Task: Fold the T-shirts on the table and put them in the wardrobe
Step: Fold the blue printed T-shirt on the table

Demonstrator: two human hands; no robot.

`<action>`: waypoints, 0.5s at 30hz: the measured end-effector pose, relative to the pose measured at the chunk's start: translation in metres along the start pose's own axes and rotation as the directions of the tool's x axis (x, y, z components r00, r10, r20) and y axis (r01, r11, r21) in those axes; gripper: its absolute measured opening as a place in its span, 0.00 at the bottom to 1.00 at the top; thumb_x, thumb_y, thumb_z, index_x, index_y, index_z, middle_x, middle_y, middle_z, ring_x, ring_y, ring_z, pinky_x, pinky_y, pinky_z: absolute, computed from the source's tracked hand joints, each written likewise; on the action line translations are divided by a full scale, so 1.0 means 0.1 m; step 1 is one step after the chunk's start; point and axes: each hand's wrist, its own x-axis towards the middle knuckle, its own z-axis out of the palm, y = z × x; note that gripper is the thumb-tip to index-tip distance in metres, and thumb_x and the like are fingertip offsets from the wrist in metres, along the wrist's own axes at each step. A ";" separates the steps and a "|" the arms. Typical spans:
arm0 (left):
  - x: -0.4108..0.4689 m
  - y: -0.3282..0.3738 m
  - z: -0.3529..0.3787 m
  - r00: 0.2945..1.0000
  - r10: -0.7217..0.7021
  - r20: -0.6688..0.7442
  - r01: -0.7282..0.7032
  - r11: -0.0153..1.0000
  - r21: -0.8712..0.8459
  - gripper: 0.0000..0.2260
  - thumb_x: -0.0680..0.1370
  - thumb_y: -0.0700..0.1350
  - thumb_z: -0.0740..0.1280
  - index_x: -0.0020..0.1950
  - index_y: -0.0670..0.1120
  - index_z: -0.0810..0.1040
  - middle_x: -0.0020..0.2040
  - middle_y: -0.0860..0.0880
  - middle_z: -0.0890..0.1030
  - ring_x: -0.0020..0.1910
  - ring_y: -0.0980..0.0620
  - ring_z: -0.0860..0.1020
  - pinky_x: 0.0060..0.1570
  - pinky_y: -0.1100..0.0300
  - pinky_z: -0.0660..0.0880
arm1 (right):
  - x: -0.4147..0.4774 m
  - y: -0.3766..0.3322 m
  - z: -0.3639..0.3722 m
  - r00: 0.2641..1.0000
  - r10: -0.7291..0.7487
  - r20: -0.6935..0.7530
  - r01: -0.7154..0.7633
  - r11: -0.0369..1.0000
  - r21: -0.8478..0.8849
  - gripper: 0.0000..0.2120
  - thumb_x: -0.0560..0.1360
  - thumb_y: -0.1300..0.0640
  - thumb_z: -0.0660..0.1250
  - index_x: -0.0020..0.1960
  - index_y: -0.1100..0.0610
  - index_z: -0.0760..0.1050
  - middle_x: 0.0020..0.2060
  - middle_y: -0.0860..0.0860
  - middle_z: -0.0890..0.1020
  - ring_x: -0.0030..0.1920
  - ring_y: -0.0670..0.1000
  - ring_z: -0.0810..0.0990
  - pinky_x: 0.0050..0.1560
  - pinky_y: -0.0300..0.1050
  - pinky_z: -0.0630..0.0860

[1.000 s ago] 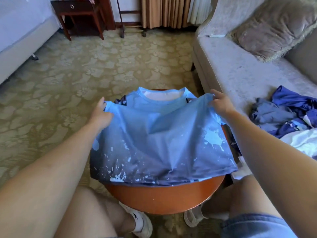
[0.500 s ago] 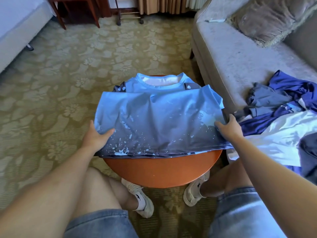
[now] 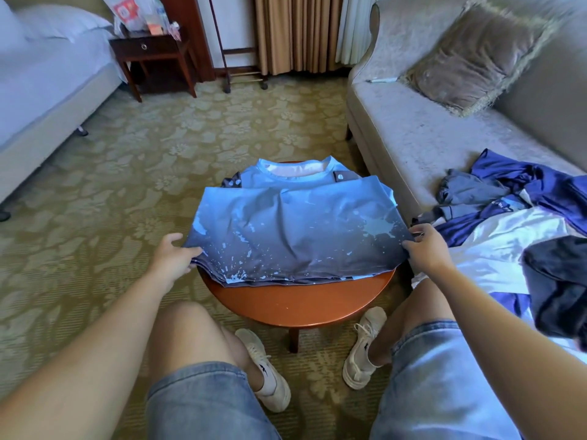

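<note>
A blue T-shirt (image 3: 295,230) with white paint-splash print lies folded in half on the small round wooden table (image 3: 295,308), collar at the far side. My left hand (image 3: 173,258) pinches the near left corner of the folded shirt. At the near right corner, my right hand (image 3: 424,249) grips the fabric edge. A heap of unfolded shirts (image 3: 521,223), blue, grey, white and dark, lies on the sofa to my right.
A grey sofa (image 3: 422,131) with a cushion (image 3: 476,55) stands on the right. A bed (image 3: 41,90) is at the left, a dark nightstand (image 3: 152,55) and curtains behind. My knees and shoes sit under the table's near edge. Patterned carpet lies all around.
Both hands carried the shirt's hem forward over the collar half, laid it down, then slid back to the near corners. The camera has tilted up a little.
</note>
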 end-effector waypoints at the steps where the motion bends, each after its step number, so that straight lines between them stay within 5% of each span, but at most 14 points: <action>1: -0.05 0.03 0.02 1.000 0.027 -0.004 -0.027 0.999 -0.034 0.24 0.77 0.38 0.70 0.70 0.45 0.67 0.48 0.42 0.77 0.33 0.50 0.75 0.34 0.59 0.72 | -0.05 -0.01 -0.01 1.000 -0.029 -0.007 0.029 0.999 0.032 0.15 0.76 0.62 0.67 0.62 0.58 0.72 0.52 0.57 0.78 0.53 0.60 0.78 0.54 0.56 0.76; 3: -0.18 0.13 0.03 0.992 0.128 -0.016 -0.129 0.985 -0.113 0.15 0.77 0.37 0.69 0.62 0.45 0.71 0.47 0.42 0.79 0.32 0.50 0.75 0.33 0.60 0.71 | -0.19 -0.05 -0.06 0.997 -0.077 0.000 0.077 0.992 0.097 0.08 0.77 0.63 0.65 0.55 0.55 0.73 0.51 0.58 0.79 0.44 0.58 0.78 0.48 0.56 0.77; 6: -0.35 0.30 0.03 0.975 0.221 0.015 -0.208 0.938 -0.279 0.07 0.77 0.34 0.68 0.46 0.47 0.76 0.45 0.42 0.79 0.36 0.49 0.78 0.33 0.63 0.74 | -0.43 -0.21 -0.15 0.990 -0.143 0.006 0.135 0.952 0.276 0.07 0.78 0.69 0.63 0.46 0.59 0.75 0.42 0.56 0.78 0.32 0.54 0.77 0.33 0.41 0.78; 10: -0.62 0.59 0.07 0.920 0.300 0.253 -0.146 0.860 -0.489 0.16 0.75 0.25 0.62 0.54 0.43 0.77 0.46 0.45 0.81 0.37 0.56 0.83 0.44 0.64 0.78 | -0.68 -0.48 -0.27 0.967 -0.218 0.129 0.098 0.793 0.602 0.15 0.74 0.75 0.63 0.52 0.59 0.78 0.45 0.55 0.82 0.46 0.55 0.82 0.52 0.46 0.80; 13: -0.71 0.69 0.15 0.886 0.355 0.297 -0.199 0.872 -0.448 0.21 0.74 0.22 0.60 0.61 0.41 0.73 0.50 0.46 0.81 0.40 0.57 0.84 0.49 0.64 0.79 | -0.75 -0.61 -0.29 0.951 -0.292 0.099 0.186 0.799 0.572 0.18 0.72 0.75 0.68 0.58 0.60 0.78 0.53 0.58 0.83 0.51 0.51 0.81 0.59 0.46 0.77; 15: -0.74 0.72 0.19 0.895 0.375 0.242 -0.263 0.880 -0.395 0.18 0.76 0.24 0.61 0.61 0.40 0.74 0.47 0.45 0.81 0.39 0.59 0.84 0.47 0.65 0.79 | -0.78 -0.66 -0.30 0.947 -0.322 0.016 0.270 0.820 0.504 0.15 0.72 0.73 0.68 0.56 0.61 0.79 0.50 0.57 0.83 0.46 0.43 0.81 0.55 0.37 0.77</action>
